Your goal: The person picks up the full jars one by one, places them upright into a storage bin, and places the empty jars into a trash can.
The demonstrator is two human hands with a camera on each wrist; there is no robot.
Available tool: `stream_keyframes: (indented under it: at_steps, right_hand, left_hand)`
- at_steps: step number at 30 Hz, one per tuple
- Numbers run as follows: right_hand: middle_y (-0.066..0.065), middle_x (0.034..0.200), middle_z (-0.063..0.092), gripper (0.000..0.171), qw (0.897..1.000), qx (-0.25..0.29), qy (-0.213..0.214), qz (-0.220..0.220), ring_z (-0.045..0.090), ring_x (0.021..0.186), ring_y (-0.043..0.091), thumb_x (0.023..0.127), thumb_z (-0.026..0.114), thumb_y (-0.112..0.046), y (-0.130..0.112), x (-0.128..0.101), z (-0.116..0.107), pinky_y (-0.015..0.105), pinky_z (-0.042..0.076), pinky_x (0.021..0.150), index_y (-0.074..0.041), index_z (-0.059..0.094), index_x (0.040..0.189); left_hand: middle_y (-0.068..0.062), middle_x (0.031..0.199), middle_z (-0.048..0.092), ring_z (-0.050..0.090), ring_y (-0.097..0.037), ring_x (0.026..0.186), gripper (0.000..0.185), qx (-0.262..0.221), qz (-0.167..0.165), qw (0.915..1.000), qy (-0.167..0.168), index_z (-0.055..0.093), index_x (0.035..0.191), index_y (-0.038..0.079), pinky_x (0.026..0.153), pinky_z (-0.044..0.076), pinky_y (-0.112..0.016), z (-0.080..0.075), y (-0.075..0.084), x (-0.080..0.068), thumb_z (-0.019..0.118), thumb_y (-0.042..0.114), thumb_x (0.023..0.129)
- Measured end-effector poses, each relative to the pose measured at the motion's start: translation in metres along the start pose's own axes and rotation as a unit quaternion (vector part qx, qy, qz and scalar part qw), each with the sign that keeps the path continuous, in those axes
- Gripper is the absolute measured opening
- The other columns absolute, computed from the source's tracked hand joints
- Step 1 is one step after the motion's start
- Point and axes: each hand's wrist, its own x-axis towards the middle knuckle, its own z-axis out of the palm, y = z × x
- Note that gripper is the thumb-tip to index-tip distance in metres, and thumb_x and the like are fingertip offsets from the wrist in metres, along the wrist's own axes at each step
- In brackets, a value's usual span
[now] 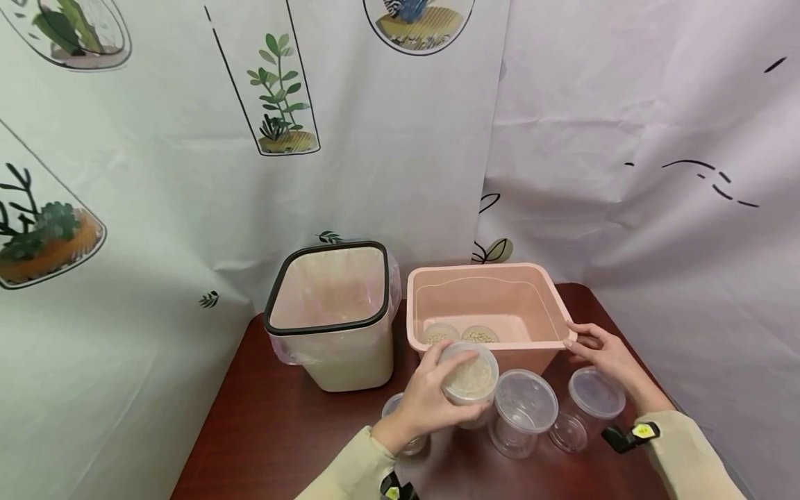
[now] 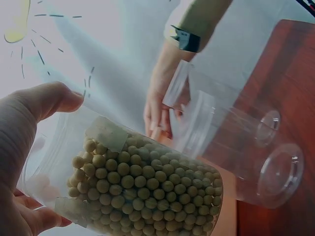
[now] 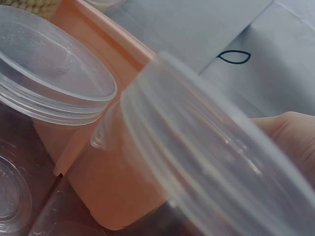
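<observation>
My left hand grips a lidded clear plastic jar over the table, just in front of a pink plastic bin. In the left wrist view, small round beige balls fill much of that jar, which is tilted. My right hand holds the bin's right front rim corner between thumb and fingers. Inside the bin, along its front wall, stand two jars of beige balls, a left one and a right one.
Two clear lidded jars, a nearer one and one by the right forearm, stand before the bin. Another clear jar is partly hidden behind my left hand. A black-rimmed waste bin stands at left on the dark red table.
</observation>
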Motion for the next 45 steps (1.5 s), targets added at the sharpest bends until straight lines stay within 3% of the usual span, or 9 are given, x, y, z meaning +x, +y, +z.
stream_keyframes:
  at_steps: [15, 25, 32, 45]
  right_hand:
    - [0.036, 0.12, 0.049, 0.058, 1.0, 0.008, -0.003, -0.012, 0.067, 0.08, 0.032, 0.09, 0.063, -0.027, 0.004, 0.001, -0.001, 0.034, 0.054, 0.067, 0.003, 0.04, 0.134]
    - [0.037, 0.119, 0.05, 0.055, 0.999, 0.011, -0.007, -0.032, 0.067, 0.078, 0.032, 0.09, 0.062, -0.023, 0.001, 0.001, -0.001, 0.036, 0.054, 0.068, 0.005, 0.041, 0.133]
    - [0.034, 0.117, 0.053, 0.059, 1.0, 0.003, -0.009, -0.01, 0.066, 0.082, 0.034, 0.089, 0.063, -0.028, 0.001, 0.0, -0.001, 0.04, 0.054, 0.069, 0.003, 0.04, 0.134]
    - [0.034, 0.119, 0.053, 0.061, 1.0, 0.01, -0.009, 0.003, 0.065, 0.085, 0.037, 0.089, 0.064, -0.029, 0.001, 0.001, -0.002, 0.041, 0.054, 0.069, 0.002, 0.04, 0.135]
  left_hand:
    - [-0.011, 0.125, 0.047, 0.049, -0.02, 0.109, 0.07, -0.003, 0.048, 0.9987, 0.015, 0.058, 0.122, 0.017, 0.088, 0.044, -0.026, -0.014, 0.007, 0.031, 0.085, 0.034, 0.059]
    - [-0.009, 0.127, 0.046, 0.049, -0.018, 0.111, 0.07, -0.012, 0.06, 0.9977, 0.03, 0.058, 0.123, 0.017, 0.087, 0.043, -0.033, -0.021, 0.008, 0.054, 0.085, 0.035, 0.061]
    - [-0.013, 0.126, 0.045, 0.048, -0.021, 0.112, 0.07, -0.03, 0.076, 0.9955, 0.049, 0.059, 0.121, 0.013, 0.092, 0.042, -0.026, -0.017, 0.003, 0.069, 0.086, 0.031, 0.059]
    - [-0.013, 0.132, 0.043, 0.045, -0.022, 0.119, 0.071, -0.028, 0.078, 0.994, 0.072, 0.059, 0.123, 0.012, 0.094, 0.041, -0.028, -0.004, -0.006, 0.1, 0.087, 0.03, 0.061]
